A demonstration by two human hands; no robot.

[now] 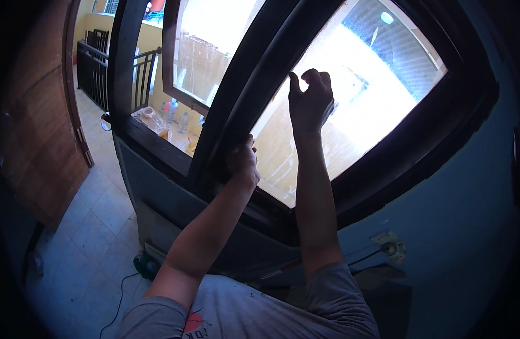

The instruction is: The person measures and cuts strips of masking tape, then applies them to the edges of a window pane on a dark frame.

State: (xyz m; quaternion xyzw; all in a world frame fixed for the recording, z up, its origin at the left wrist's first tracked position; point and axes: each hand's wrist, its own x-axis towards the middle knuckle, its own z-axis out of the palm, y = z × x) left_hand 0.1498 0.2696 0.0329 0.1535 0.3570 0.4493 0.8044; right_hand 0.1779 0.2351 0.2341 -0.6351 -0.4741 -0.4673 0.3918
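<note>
My left hand (244, 161) is closed at the lower inner edge of the dark window frame (237, 124), its fingers partly lost in shadow. Higher up, my right hand (312, 104) is raised in front of the bright window pane (350, 113). Its fingers are curled and the thumb points up. A small greyish edge shows beside the right palm, but I cannot make out what it is. Streaks and smears mark the glass near both hands.
On the left stands a brown wooden door (33, 113); beyond it is a black railing (93, 73). Another window sash (169, 51) hangs open outside, above several plastic bottles (183, 121). Below right, a plug sits in a wall socket (393, 247). A green power tool (147, 265) with a cord lies on the floor.
</note>
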